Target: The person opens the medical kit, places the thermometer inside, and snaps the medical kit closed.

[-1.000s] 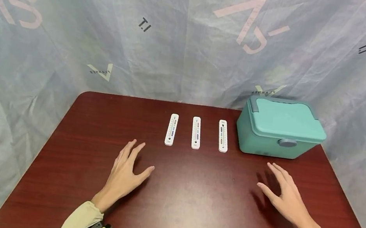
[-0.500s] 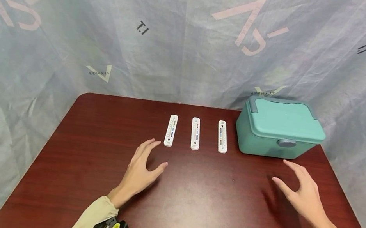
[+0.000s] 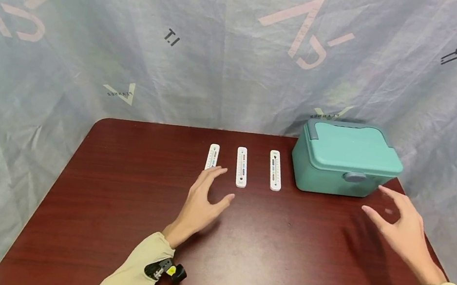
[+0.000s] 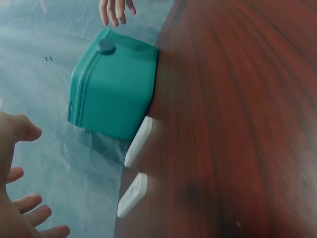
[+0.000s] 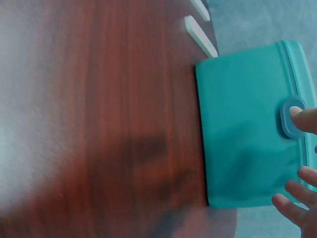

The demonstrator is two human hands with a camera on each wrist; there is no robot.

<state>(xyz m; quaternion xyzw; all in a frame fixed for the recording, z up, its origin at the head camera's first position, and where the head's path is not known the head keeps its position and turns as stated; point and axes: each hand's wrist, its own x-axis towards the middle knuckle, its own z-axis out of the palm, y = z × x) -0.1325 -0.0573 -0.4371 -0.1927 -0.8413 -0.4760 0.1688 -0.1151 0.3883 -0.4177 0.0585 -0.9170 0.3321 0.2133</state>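
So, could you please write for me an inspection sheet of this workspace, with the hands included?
Surface: reddish-brown table, with a bright glare patch.
Things: left thermometer, middle thermometer and right thermometer lie in a row left of the green box; its lid is closed.
Clutter: nothing seen.
Left hand: holds nothing; partly hides the left thermometer in the head view.
Right hand: holds nothing, near the box's front; touching unclear.
Cables: nothing seen.
Surroundings: printed grey cloth behind and beside the table.

Pale glare on tabletop [image 3: 264,261], soft shadows, right wrist view blurred
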